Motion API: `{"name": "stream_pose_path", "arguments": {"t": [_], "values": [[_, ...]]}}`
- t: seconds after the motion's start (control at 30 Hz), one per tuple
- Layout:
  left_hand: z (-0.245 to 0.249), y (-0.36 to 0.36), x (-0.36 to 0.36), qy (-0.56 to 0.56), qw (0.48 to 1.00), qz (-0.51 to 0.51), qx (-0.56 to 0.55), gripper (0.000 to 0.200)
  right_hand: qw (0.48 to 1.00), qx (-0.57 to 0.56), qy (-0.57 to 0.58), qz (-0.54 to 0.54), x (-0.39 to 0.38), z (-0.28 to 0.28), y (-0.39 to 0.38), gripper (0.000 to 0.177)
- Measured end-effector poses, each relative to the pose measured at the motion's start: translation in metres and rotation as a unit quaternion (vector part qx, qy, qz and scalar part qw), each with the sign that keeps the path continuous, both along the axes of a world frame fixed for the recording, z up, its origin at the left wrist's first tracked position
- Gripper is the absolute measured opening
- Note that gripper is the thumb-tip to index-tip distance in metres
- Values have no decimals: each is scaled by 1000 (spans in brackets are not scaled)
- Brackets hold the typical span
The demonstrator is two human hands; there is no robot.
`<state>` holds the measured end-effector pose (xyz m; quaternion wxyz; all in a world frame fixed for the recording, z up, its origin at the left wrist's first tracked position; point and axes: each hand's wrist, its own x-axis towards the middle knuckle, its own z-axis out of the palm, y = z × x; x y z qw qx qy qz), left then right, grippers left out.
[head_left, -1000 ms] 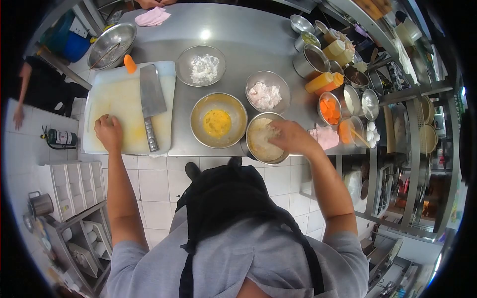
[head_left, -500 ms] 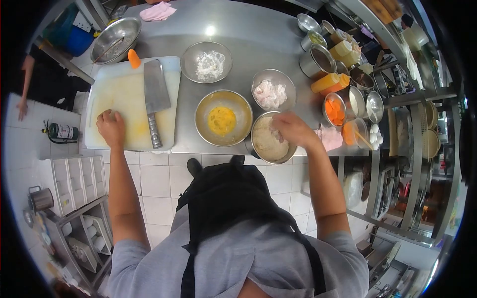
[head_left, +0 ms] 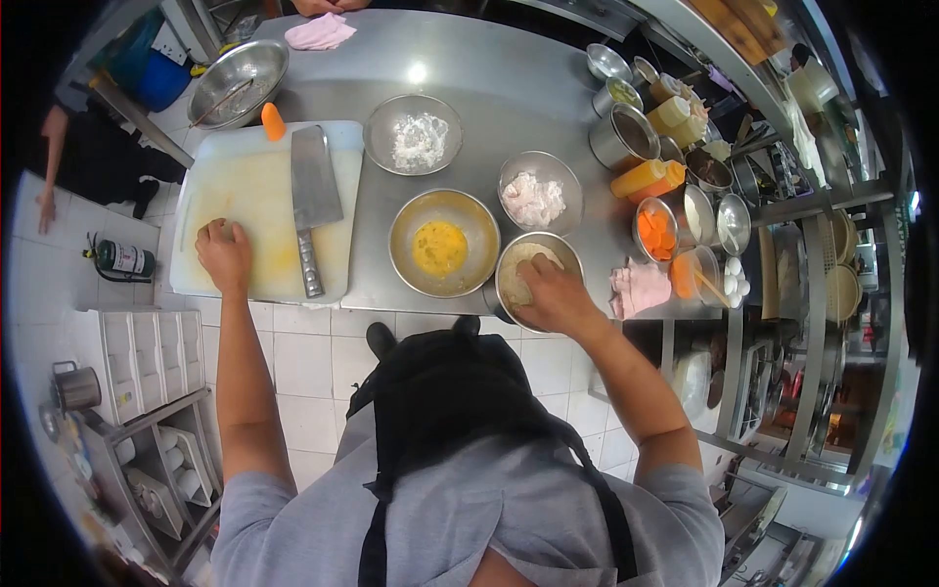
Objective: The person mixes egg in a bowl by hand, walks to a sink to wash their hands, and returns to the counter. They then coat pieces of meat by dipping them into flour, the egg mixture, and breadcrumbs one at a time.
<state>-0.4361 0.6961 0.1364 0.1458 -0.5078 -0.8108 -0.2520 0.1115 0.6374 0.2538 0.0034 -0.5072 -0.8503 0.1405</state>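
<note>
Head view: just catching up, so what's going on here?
The person's right hand is down in a steel bowl, touching pale crumbs. The left hand, curled, rests on the cutting board, apart from the cleaver lying there. Nearby bowls hold yellow liquid, white powder and pale pink pieces.

Bright overall, cool-white light from above; blown hotspot [head_left: 418,73] on steel table [head_left: 479,68] w/ softer sheen around it; black apron [head_left: 445,391] near-crushed, lo detail; heavy fisheye, R-side shelf rack [head_left: 831,201] bowed; corners vignetted to blk; ctr fairly sharp, periphery soft/smeared.
</note>
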Motion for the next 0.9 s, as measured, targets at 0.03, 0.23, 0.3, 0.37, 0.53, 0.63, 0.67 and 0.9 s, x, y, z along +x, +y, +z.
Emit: {"name": "stream_pose_path", "arguments": {"t": [0.03, 0.23, 0.3, 0.37, 0.53, 0.63, 0.67, 0.9], "values": [[0, 0, -1, -1, 1000, 1, -1, 28, 1000, 1, 2, 0, 1, -2, 1, 47], [0, -1, -1, 2, 1000, -1, -6, 28, 996, -84, 40, 14, 19, 38, 18, 32], [-1, -1, -3, 6, 1000, -4, -3, 28, 986, -154, 36, 48, 24, 57, 29, 34], [-3, 0, -2, 8, 1000, -8, 0, 28, 989, -124, 69, 33, 32, 54, 31, 36], [-1, -1, -1, 3, 1000, -5, 4, 28, 988, -124, -49, -72, 41, 38, 19, 37], [-2, -1, -2, 7, 1000, -5, 1, 28, 977, -184, -84, -71, 27, 16, 2, 39], [-2, 0, -1, 7, 1000, -7, 0, 28, 986, -120, -96, -60, 23, 3, -4, 40], [3, 0, 2, 6, 1000, 0, -5, 28, 989, -87, -38, -109, 40, -26, 5, 34]]}}
